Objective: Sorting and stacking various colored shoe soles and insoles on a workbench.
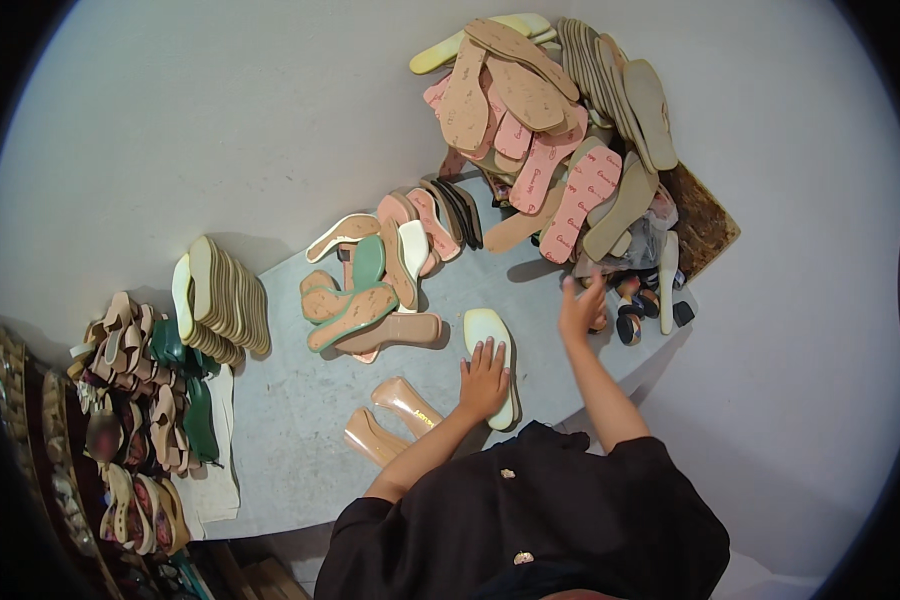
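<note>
My left hand (484, 384) lies with its fingers out flat on a pale cream shoe sole (486, 325), resting on the grey table in front of me. To the right, my right hand (581, 306) is raised with its fingers apart and nothing visible in it. It is nearest to a clear plastic bag (635, 247) and some small dark shoe pieces (630, 328) at the table's right side. Left of the sole lie two shiny tan shoe parts (407, 402), partly covered by my left forearm.
A tall heap of pink and tan insoles (580, 200) stands at the back right on a brown board (705, 220). Loose green, white and tan soles (365, 310) lie mid-table. Stacked beige soles (225, 300) stand at the left, beside a rack of sandals (135, 400).
</note>
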A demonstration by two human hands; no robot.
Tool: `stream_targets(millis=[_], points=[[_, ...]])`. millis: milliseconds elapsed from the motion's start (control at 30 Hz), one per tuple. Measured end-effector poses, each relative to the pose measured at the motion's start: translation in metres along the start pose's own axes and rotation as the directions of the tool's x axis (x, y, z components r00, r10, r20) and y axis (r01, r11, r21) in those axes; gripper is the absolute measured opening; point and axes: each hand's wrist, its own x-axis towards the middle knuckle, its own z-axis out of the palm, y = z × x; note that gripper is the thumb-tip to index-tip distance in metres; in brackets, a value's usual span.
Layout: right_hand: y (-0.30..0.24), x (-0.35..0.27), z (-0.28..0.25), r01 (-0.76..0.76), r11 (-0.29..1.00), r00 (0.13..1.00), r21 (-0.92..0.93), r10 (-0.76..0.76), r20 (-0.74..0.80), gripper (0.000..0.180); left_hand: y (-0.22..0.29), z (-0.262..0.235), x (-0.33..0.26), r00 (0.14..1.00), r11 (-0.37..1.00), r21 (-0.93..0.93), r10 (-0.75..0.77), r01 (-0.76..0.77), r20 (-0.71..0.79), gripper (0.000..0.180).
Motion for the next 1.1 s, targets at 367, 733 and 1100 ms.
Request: stream_targets(millis=[367, 733, 1100], points=[[-0.002, 0.082, -0.001, -0.609, 0.509, 0.791, 0.607, 0.335, 0.513, 0.019, 0.004, -0.005, -0.001, 0.999, 0.999, 0.037, -0.03, 0.031, -0.015, 0.052], [0.015, -0.005, -0.051, -0.645, 0.549, 0.685, 0.532, 0.106, 0.721, 0.022, 0.008, -0.005, 0.0, 0.999, 0.997, 0.063, -0.048, 0.047, 0.019, 0.052], [0.028, -0.117, -0.109, -0.712, 0.671, 0.439, 0.207, 0.195, 0.877, 0.026, -0.005, -0.018, 0.007, 0.961, 0.846, -0.476, -0.278, 0.241, -0.008, 0.05]])
